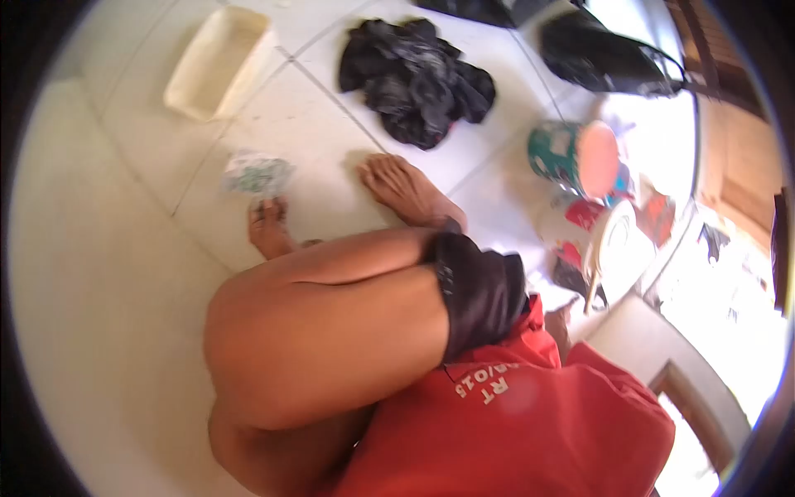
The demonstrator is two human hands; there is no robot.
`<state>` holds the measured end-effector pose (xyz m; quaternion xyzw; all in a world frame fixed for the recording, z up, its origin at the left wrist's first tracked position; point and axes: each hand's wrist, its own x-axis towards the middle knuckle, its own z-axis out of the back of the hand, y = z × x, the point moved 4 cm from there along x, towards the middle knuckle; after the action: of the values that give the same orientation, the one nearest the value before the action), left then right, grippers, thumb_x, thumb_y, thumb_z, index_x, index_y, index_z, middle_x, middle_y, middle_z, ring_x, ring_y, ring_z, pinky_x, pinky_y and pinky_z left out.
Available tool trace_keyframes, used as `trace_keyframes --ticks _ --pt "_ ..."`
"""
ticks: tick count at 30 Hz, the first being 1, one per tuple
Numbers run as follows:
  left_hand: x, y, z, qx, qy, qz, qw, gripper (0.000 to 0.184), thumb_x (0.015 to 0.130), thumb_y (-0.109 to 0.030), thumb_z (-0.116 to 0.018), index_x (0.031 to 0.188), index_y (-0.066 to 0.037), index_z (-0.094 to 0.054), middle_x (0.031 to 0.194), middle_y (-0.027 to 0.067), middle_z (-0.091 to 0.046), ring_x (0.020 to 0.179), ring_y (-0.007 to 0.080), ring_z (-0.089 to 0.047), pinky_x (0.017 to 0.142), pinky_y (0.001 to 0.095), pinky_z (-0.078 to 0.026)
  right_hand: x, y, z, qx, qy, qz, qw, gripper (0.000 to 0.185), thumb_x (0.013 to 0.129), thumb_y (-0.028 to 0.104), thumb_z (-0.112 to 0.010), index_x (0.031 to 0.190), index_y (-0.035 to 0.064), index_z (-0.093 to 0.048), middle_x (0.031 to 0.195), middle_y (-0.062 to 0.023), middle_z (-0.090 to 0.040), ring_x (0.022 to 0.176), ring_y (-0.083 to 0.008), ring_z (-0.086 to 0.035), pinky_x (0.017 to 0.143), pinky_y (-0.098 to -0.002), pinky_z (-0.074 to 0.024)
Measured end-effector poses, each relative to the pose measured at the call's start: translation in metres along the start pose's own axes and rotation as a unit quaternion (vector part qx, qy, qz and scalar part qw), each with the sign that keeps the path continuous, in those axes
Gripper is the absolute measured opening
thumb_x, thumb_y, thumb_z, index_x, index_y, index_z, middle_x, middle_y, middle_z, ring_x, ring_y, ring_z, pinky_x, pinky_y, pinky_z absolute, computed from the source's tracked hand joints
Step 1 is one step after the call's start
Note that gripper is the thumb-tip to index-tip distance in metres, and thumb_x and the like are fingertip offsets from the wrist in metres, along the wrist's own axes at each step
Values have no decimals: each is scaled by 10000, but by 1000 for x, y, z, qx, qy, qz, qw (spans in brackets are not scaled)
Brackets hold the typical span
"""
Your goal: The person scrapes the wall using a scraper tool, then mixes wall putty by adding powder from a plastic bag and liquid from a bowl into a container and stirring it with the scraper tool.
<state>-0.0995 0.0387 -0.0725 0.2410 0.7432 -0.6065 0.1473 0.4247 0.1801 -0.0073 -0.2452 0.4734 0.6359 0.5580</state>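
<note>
Neither my left hand nor my right hand can be made out. My bare legs [331, 331] are folded on the tiled floor, below a red shirt [513, 422] with white lettering. By my toes lies a small clear plastic packet with green print [258, 174]. Beyond my feet a crumpled black plastic bag [414, 79] rests on the tiles. A cream rectangular plastic tub [189, 87] stands at the upper left, with nothing visible inside.
To the right are a green tub with a pinkish end [553, 156], a white round container [614, 244] and red packets [585, 213]. Another black bag [600, 62] lies at the upper right. A wooden frame edge [691, 406] shows at the lower right.
</note>
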Motion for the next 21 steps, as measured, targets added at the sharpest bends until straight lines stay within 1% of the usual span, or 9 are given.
trace_keyframes --ticks 1,2,4,5,11,13,16,21 --pt "-5 -5 -9 -11 15 -19 1000 231 947 -54 -606 1157 37 -574 940 83 -630 851 175 -634 794 325 -563 3 6 2 10 -4 -3 1000 222 904 153 -579 1056 -3 -616 915 -83 -675 834 -144 -612 738 -317 -498" --pt "-8 -12 -9 -11 -1 -35 999 231 947 -54 -606 1157 37 -574 940 83 -630 851 175 -634 794 325 -563 6 10 2 19 -6 -5 1000 226 903 156 -580 1059 -5 -615 918 -85 -675 837 -147 -612 742 -318 -498" --pt "-7 -13 -14 28 16 -30 999 229 953 -59 -599 1161 37 -580 939 70 -633 840 165 -638 793 315 -556 12 21 6 31 -10 -1 999 235 903 161 -582 1064 -8 -614 923 -89 -676 843 -152 -613 751 -319 -496" --pt "-9 -14 -14 28 4 -38 999 229 953 -59 -599 1161 37 -580 939 70 -633 840 165 -638 793 315 -556 14 25 6 37 -9 1 999 240 903 164 -583 1066 -9 -613 925 -91 -676 846 -154 -613 755 -320 -495" --pt "-3 -22 -23 7 21 -32 999 258 951 -66 -606 1188 28 -574 929 51 -631 848 156 -645 815 317 -534 24 51 16 57 -21 21 998 268 901 180 -591 1080 -18 -610 939 -103 -678 862 -168 -614 781 -324 -489" --pt "-3 -19 -21 19 16 -17 1000 268 944 -81 -628 1187 14 -565 957 52 -632 871 174 -649 785 294 -543 25 57 18 59 -24 27 998 277 901 185 -593 1085 -21 -608 944 -107 -679 868 -173 -614 790 -325 -487" --pt "6 -9 -14 14 5 -24 1000 263 945 -84 -627 1180 16 -569 962 60 -634 877 174 -649 780 283 -539 23 65 21 70 -32 31 997 292 900 193 -597 1093 -25 -607 951 -113 -680 876 -180 -615 803 -327 -485" --pt "7 -7 -15 17 11 -35 999 254 948 -88 -620 1174 19 -575 963 64 -637 875 176 -653 783 289 -539 23 82 28 86 -48 42 994 316 899 207 -603 1105 -33 -604 963 -123 -681 890 -192 -616 825 -330 -480"
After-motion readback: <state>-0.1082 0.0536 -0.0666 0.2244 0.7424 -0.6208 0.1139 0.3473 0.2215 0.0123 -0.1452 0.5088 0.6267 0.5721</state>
